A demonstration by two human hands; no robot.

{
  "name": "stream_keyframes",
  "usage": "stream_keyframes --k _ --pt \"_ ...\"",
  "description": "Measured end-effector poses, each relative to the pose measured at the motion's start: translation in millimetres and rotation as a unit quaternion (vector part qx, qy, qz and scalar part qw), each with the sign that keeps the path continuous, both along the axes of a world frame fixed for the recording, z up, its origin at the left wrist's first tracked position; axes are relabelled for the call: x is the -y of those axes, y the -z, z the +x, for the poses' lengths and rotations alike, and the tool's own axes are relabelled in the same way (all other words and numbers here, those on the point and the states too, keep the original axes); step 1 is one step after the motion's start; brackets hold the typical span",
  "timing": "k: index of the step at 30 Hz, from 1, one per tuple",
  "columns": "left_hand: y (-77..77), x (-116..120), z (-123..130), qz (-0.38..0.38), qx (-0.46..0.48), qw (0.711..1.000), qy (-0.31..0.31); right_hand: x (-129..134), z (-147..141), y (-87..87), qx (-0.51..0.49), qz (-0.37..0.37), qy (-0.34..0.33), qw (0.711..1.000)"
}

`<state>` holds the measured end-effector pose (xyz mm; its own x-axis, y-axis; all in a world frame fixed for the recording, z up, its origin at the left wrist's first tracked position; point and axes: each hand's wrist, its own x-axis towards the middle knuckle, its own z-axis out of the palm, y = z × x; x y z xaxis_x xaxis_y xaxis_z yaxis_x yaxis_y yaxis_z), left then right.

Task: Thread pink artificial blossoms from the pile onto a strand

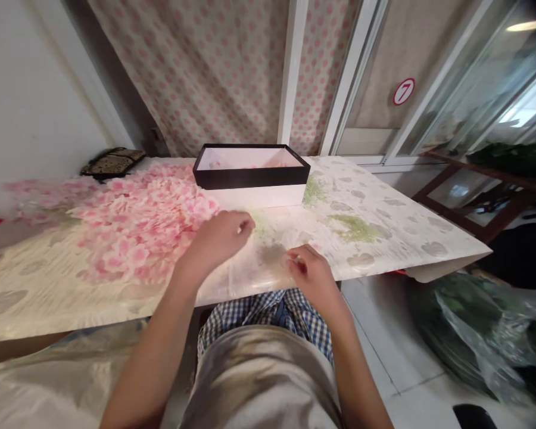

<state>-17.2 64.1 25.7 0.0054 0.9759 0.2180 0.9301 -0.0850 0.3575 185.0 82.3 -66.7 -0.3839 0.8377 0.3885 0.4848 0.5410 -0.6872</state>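
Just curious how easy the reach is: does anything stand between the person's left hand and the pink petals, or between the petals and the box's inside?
Nothing visible stands between the left hand and the pink petals beside it. Before the inside of the box, only its own upright sides stand.

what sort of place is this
Probably an indoor room used for handwork, perhaps a small workshop or a home: pink petals heaped on a leaf-patterned tablecloth, an open black-and-white box, and a polka-dot curtain behind.
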Motion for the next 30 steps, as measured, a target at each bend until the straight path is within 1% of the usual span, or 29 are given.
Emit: stream_keyframes --k 2,5,7,10,12,14,16,20,24,27,30 --pt "14.2 12.9 6.1 -0.018 0.006 1.0 0.001 -6.4 -5.6 -3.2 0.029 -0.004 -0.016 0.999" --pt "30.9 25.7 5.0 -0.009 0.018 0.999 -0.032 -9.9 -6.2 -7.0 0.065 -0.01 -0.041 0.997" --pt "37.6 30.2 0.0 0.018 0.032 0.997 -0.069 -8.9 -3.3 -8.9 0.077 -0.006 -0.052 0.996" --pt "43.7 32.1 -6.8 0.071 0.05 0.99 -0.113 -4.6 -1.0 -9.9 0.079 -0.008 -0.068 0.995" --pt "47.4 31.7 -8.3 0.081 0.052 0.988 -0.12 -0.5 -3.4 -8.8 0.099 -0.006 -0.057 0.993" --pt "51.2 31.1 -7.5 0.075 0.052 0.988 -0.122 3.1 -7.8 -6.1 0.127 0.009 -0.031 0.991" --pt "54.5 30.3 -5.9 0.071 0.049 0.988 -0.126 4.9 -11.3 -2.3 0.135 0.021 -0.008 0.991" --pt "57.5 25.0 -5.2 0.084 0.035 0.984 -0.153 0.9 -9.8 5.6 0.098 0.012 0.017 0.995" --pt "59.7 11.8 -6.1 0.09 0.034 0.979 -0.177 -5.4 -3.3 11.6 0.046 0.001 0.025 0.999" --pt "63.3 1.9 -5.3 0.092 0.051 0.978 -0.18 -7.6 1.7 15.7 -0.028 -0.025 -0.013 0.999" --pt "67.5 -1.5 -4.4 0.107 0.089 0.974 -0.179 -8.6 7.8 18.1 -0.133 -0.072 -0.059 0.987"
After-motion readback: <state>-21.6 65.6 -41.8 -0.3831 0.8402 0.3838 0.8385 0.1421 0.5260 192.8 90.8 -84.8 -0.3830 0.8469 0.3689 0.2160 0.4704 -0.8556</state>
